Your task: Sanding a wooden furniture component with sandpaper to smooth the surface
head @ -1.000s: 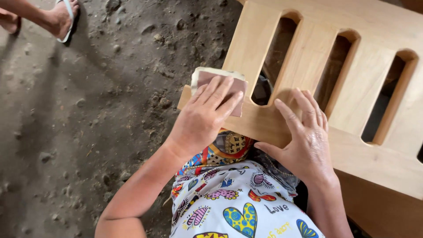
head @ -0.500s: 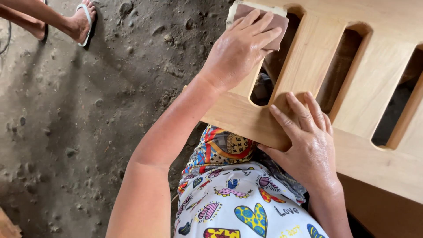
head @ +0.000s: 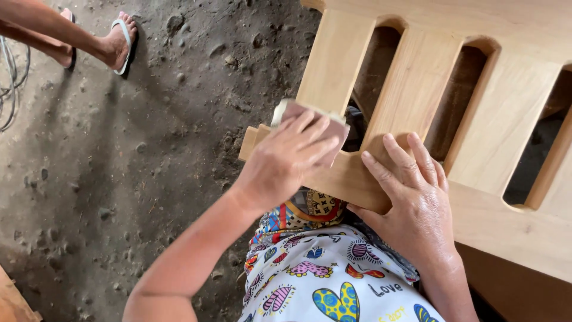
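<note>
A pale wooden panel (head: 503,113) with several long rounded slots lies across my lap, reaching to the upper right. My left hand (head: 285,160) presses a sanding block (head: 296,110) faced with reddish-brown sandpaper onto the panel's near left slat, fingers spread flat over it. My right hand (head: 413,189) lies flat on the panel's lower rail just to the right, fingers apart and thumb hooked under the edge, holding nothing.
Rough dirt floor (head: 137,179) with small stones fills the left side. Another person's feet in flip-flops (head: 119,39) stand at the top left, beside a loop of cable (head: 11,77). A wooden corner (head: 12,301) shows at the bottom left.
My left hand slid the sanding block up the slat to the panel's far end, then back down to the near end. My right hand stayed put.
</note>
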